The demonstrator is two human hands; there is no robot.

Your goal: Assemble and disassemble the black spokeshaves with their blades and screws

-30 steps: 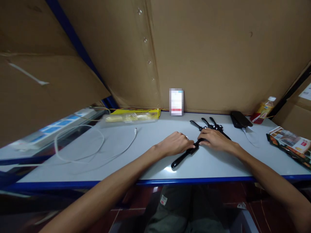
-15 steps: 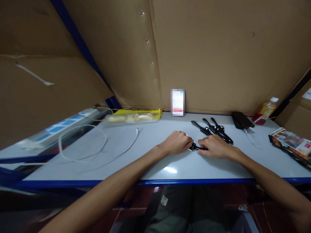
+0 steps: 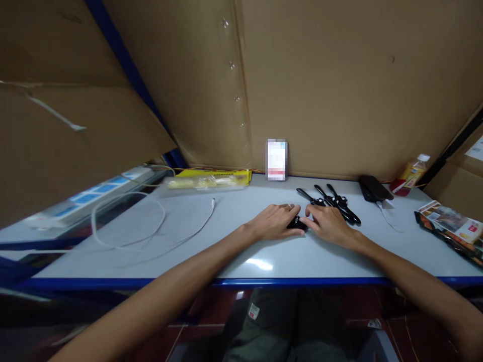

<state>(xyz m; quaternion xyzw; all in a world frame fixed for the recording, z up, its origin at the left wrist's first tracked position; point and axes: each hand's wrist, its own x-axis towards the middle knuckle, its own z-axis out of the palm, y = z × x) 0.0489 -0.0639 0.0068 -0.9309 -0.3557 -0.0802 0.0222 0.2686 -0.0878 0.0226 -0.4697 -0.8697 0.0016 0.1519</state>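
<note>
A black tool lies low over the white table between my hands, mostly covered by them. My left hand is closed round its left part, thumb along the near side, a ring on one finger. At its right end is my right hand, with curled fingers and the thumb tip beside the tool; whether it grips the tool is hard to tell. Just behind my right hand, several similar black tools with long handles lie side by side.
A lit phone leans on the cardboard wall. Left are a white cable, a power strip and a clear package. Right are a black case, a bottle and a printed packet.
The black tool's right part, earlier stretching under my right hand, no longer shows there. My left thumb has come forward along the tool, and my right fingers have shifted and loosened slightly.
</note>
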